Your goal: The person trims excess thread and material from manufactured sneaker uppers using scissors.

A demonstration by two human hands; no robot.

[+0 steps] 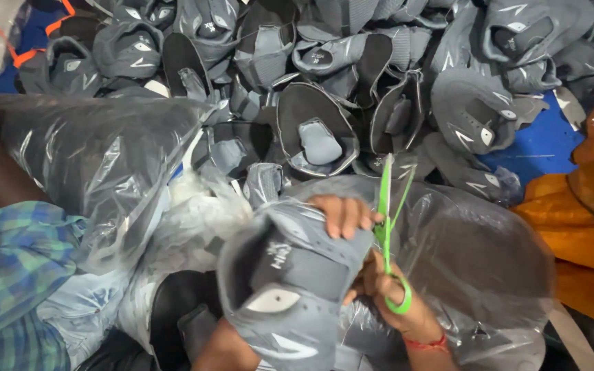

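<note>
Gripping a grey shoe upper point(290, 282), the left hand point(342, 214) curled over its edge; at three o'clock, the right hand point(386, 292) clasped green scissors point(388, 227).

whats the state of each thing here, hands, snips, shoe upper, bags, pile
left hand: fingers curled over the grey shoe upper's edge, holding it
right hand: gripping the green snips
green snips: blades point up, at the upper's edge
grey shoe upper: held up, unlasted, opening towards the camera
clear plastic bags: crumpled, filled
pile of grey uppers: loose, heaped, unsorted
</note>
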